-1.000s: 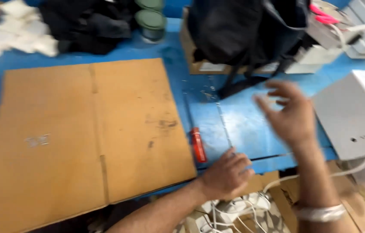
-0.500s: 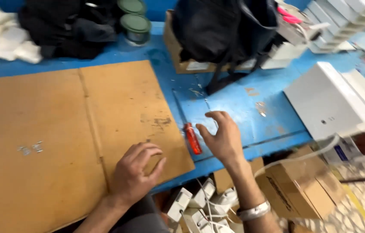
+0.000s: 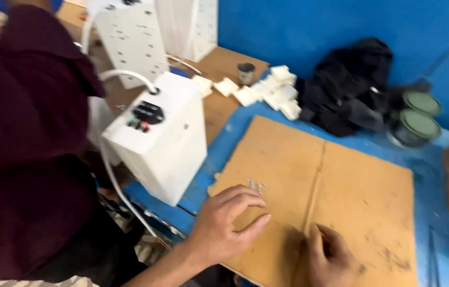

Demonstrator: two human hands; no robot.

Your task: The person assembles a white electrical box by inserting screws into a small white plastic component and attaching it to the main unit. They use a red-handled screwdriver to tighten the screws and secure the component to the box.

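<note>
Empty-handed: left hand (image 3: 224, 226) spread flat on cardboard sheet (image 3: 336, 196), fingertips just short of small loose screws (image 3: 257, 185); right hand (image 3: 333, 260) palm-down beside it, fingers loosely curled, gripping nothing. Risk: a sweep could scatter screws off the sheet edge. Surroundings, left to right: co-worker's dark sleeve (image 3: 22, 138), white box (image 3: 160, 135) with cable crowding the left, white blocks (image 3: 272, 93), black cloth (image 3: 352, 90), two green-lidded jars (image 3: 418, 119).

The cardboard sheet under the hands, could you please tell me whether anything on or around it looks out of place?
A few small screws lie loose on the cardboard sheet, just beyond the left hand. The sheet's near corner hangs over the blue table edge. The right hand rests on its smudged surface.
</note>
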